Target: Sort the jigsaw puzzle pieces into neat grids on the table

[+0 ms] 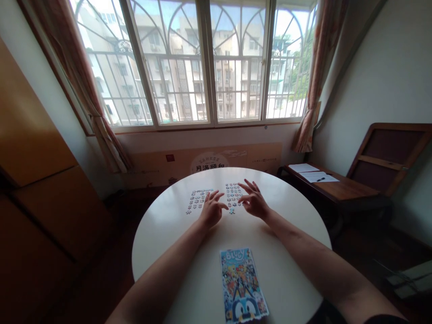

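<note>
My left hand (212, 210) hovers over or rests at the right side of the left group of jigsaw puzzle pieces (195, 198), fingers spread and thumb stretched to the right. Across from it, my right hand (255, 202) is at the right edge of the second group of puzzle pieces (232, 191), its fingers apart and nothing visible in them. Both groups lie in loose rows on the white round table (189, 238). One puzzle piece (232, 211) sits below the right group, between my hands. Some pieces are hidden behind my fingers.
A blue picture sheet (243, 285) marked "BLUEY" lies at the table's near side, between my forearms. Beyond the table, a printed cardboard panel (151, 164) stands below the barred window. To the right, papers (313, 176) and a pen are on a wooden bench (351, 193).
</note>
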Demonstrator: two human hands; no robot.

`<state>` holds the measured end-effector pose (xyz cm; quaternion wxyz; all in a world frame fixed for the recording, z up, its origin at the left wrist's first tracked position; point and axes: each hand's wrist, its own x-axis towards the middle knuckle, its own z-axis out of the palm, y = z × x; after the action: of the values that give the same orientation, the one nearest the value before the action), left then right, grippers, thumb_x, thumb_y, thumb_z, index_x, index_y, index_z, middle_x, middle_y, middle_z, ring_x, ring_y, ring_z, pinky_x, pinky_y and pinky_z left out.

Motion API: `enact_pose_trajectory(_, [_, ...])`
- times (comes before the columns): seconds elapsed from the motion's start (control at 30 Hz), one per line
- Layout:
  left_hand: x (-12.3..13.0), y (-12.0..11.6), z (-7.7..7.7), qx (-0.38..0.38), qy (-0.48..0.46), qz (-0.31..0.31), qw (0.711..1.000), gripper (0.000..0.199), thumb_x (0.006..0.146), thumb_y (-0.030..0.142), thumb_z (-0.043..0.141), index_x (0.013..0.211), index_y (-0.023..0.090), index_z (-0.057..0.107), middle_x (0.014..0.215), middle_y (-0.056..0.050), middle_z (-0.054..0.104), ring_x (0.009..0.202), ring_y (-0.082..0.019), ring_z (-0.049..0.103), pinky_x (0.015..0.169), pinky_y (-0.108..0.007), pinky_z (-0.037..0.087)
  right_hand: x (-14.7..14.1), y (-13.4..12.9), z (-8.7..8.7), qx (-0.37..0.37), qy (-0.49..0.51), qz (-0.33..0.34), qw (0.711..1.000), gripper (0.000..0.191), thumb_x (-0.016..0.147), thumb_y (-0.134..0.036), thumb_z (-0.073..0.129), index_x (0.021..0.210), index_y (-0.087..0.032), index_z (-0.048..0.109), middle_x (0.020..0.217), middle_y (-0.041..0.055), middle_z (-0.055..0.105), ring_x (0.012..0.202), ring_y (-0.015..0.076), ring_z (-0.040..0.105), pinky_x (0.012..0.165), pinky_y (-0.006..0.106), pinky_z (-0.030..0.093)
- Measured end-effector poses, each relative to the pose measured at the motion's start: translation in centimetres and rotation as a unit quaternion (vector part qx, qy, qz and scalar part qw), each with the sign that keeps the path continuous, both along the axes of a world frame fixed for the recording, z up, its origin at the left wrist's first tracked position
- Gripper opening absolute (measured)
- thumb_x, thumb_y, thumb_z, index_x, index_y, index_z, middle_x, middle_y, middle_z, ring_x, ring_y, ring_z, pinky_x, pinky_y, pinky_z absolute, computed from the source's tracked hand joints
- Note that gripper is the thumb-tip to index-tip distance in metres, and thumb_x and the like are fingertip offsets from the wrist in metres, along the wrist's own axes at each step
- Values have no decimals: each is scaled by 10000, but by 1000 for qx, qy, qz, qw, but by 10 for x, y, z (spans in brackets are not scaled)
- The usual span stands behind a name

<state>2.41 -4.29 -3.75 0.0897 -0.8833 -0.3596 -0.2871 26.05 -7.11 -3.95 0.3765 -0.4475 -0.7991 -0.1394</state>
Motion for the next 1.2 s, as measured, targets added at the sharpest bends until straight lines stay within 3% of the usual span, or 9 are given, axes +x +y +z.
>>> enact_pose_trajectory(0.13, [1, -1, 0, -38, 16, -14, 999, 500, 712, -31, 491, 880, 332, 791, 1399, -14, 550, 1365, -274, 400, 1134, -590, 272, -13, -4, -1, -41, -64, 62, 995, 342, 675, -32, 572, 783, -283, 777, 1483, 4, 469, 1459, 292, 245, 1154, 584, 178])
enact_pose_trajectory(0.3, [1, 0, -1, -47, 19, -20, 998, 535, 724, -30, 480, 949, 350, 782, 1436, -5, 517, 1372, -280, 394, 1137, -585, 271, -17, -1, -8, -66, -84, 64, 992, 394, 672, -33, 587, 880, -305, 782, 1510, 11, 433, 1459, 308, 241, 1134, 597, 208])
enact_pose_trajectory(0.6, [3, 4, -7, -44, 42, -38, 997, 549, 692, -34, 506, 957, 358, 784, 1412, 3, 540, 1346, -275, 422, 1121, -520, 344, -13, 3, -13, -106, -55, 54, 991, 362, 712, -58, 617, 883, -325, 793, 1463, 16, 495, 1429, 294, 314, 1115, 540, 299])
enact_pose_trajectory(1.2, [7, 3, -6, -39, 23, -48, 998, 545, 709, -33, 473, 960, 335, 788, 1367, 3, 571, 1304, -247, 455, 1116, -463, 391, -6, 8, -21, -101, 16, 62, 993, 278, 750, -82, 618, 840, -284, 787, 1332, 16, 613, 1357, 244, 427, 1122, 456, 355])
